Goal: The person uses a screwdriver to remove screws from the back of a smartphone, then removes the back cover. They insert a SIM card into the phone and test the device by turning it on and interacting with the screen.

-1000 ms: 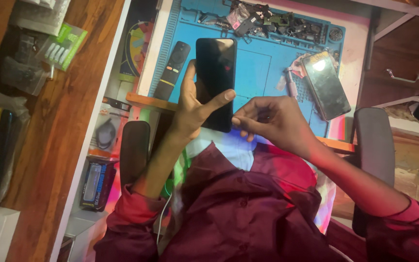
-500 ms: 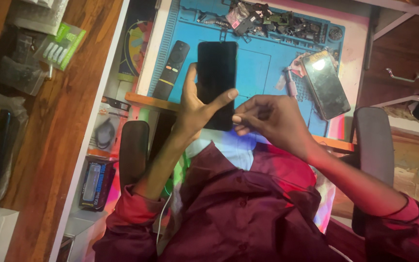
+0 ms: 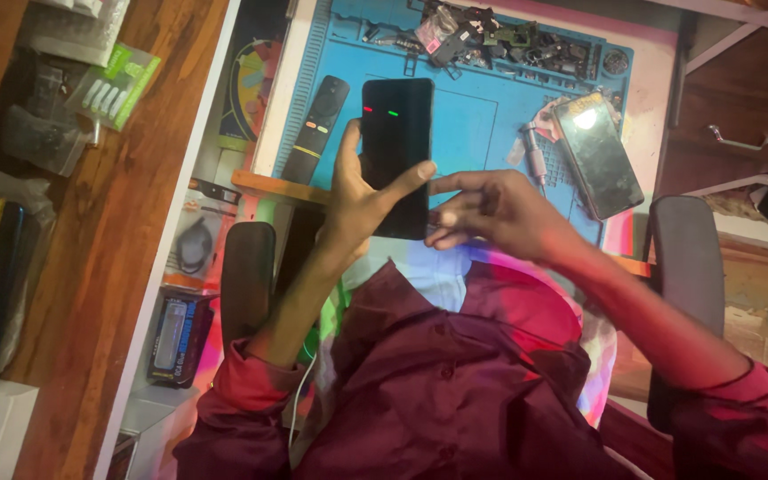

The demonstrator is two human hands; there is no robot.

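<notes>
Left hand [image 3: 357,200] holds a dark phone [image 3: 396,156] (upright); right hand [image 3: 491,213] just beside.

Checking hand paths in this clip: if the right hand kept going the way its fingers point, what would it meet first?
Probably the dark phone held in the left hand; the right hand points at its lower edge, though depth is unclear.

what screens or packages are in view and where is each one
Black phone: held upright in the left hand, dark screen with a small red and a green light.
Second phone: lying tilted on the blue mat, right side, glossy dark screen with glare.
Green-and-white packet: wooden surface, upper left.
</notes>
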